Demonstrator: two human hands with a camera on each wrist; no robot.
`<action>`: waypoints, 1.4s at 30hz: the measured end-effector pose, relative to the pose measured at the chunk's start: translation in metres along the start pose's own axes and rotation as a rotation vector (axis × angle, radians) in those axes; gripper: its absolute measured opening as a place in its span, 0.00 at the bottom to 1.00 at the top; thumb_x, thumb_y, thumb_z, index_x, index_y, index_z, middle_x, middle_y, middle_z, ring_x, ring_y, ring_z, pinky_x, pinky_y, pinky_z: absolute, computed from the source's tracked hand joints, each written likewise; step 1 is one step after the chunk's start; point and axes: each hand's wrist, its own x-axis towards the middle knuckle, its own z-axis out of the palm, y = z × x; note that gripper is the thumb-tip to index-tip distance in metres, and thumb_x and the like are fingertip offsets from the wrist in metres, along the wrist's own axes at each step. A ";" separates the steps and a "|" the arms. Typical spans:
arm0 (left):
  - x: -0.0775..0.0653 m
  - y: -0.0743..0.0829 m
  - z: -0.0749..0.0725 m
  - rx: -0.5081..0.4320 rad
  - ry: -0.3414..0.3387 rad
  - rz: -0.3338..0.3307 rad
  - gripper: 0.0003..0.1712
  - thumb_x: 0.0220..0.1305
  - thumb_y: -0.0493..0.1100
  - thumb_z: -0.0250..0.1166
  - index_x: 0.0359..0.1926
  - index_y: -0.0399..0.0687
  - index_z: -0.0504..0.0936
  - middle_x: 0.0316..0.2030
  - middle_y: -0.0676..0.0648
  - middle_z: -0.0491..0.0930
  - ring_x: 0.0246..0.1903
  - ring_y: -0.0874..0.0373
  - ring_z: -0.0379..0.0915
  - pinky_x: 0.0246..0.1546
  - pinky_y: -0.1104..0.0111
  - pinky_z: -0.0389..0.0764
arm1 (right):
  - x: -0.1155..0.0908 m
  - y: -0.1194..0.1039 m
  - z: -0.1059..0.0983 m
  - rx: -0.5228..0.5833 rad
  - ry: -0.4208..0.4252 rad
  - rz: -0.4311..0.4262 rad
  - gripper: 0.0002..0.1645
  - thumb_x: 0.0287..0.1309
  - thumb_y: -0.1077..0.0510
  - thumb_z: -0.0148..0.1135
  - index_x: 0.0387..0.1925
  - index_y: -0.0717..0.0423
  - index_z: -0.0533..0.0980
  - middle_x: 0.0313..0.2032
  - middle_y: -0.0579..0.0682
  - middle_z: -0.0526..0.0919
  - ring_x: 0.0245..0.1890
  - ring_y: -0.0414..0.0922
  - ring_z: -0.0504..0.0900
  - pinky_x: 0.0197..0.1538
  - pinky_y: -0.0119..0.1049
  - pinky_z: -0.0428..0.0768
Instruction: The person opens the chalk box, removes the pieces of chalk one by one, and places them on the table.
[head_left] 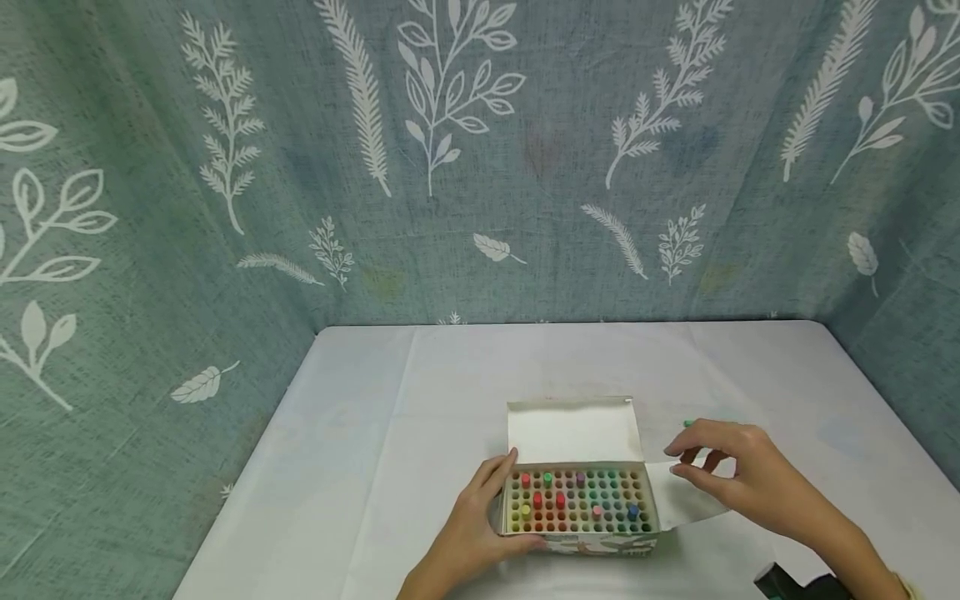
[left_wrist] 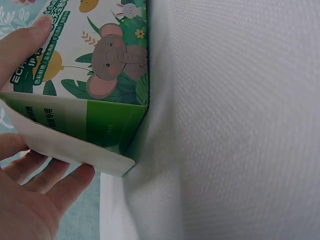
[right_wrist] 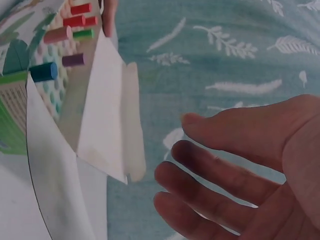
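Note:
A cardboard chalk box (head_left: 600,546) printed with an elephant stands with its lid (head_left: 574,429) folded back. Inside, a tray of round holes (head_left: 617,493) bears several coloured chalk sticks, among them a blue chalk (right_wrist: 43,72) and a purple chalk (right_wrist: 74,59). My left hand (head_left: 477,518) grips the box's left end, thumb on the printed front and fingers behind the side flap (left_wrist: 75,145). Over the right side flap (head_left: 686,492) hovers my right hand (head_left: 738,467), its fingers loosely bent with nothing between them. Just beyond its fingertips a small green stick (head_left: 687,423) shows, partly hidden.
White cloth covers the table (head_left: 390,483). A green curtain (head_left: 555,250) with white leaf prints hangs behind the table and along both sides. Near the front right edge, a black object (head_left: 795,583) pokes into view beside the right forearm.

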 end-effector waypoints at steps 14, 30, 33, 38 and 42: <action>0.001 0.001 -0.001 -0.021 0.005 0.007 0.62 0.41 0.63 0.75 0.73 0.53 0.54 0.63 0.54 0.61 0.62 0.51 0.62 0.57 0.55 0.72 | 0.003 -0.010 0.026 0.025 -0.178 0.035 0.17 0.49 0.66 0.69 0.39 0.44 0.80 0.36 0.39 0.81 0.33 0.33 0.77 0.29 0.28 0.78; 0.002 0.002 -0.003 -0.038 0.001 0.013 0.61 0.41 0.61 0.76 0.73 0.53 0.54 0.64 0.54 0.61 0.63 0.51 0.61 0.56 0.54 0.73 | 0.009 -0.010 0.050 0.062 -0.377 0.054 0.12 0.49 0.67 0.69 0.34 0.49 0.80 0.34 0.41 0.79 0.28 0.30 0.75 0.27 0.27 0.78; 0.002 0.002 -0.003 -0.041 -0.001 0.013 0.61 0.41 0.62 0.76 0.73 0.53 0.54 0.64 0.54 0.61 0.63 0.51 0.61 0.56 0.54 0.73 | 0.010 -0.009 0.052 0.062 -0.403 0.054 0.12 0.49 0.69 0.69 0.31 0.49 0.79 0.31 0.39 0.78 0.28 0.30 0.75 0.27 0.26 0.78; 0.002 0.002 -0.002 -0.033 0.003 0.017 0.61 0.41 0.63 0.75 0.73 0.53 0.54 0.63 0.54 0.61 0.62 0.52 0.62 0.56 0.55 0.74 | 0.010 -0.008 0.055 0.023 -0.419 0.049 0.15 0.47 0.73 0.67 0.26 0.48 0.79 0.27 0.36 0.75 0.28 0.30 0.74 0.28 0.26 0.77; 0.002 0.002 -0.002 -0.031 0.008 0.016 0.61 0.41 0.63 0.75 0.73 0.53 0.54 0.64 0.54 0.61 0.62 0.52 0.62 0.56 0.57 0.74 | 0.012 -0.009 0.056 -0.011 -0.433 0.052 0.19 0.44 0.77 0.65 0.25 0.48 0.79 0.26 0.36 0.75 0.28 0.31 0.74 0.28 0.26 0.77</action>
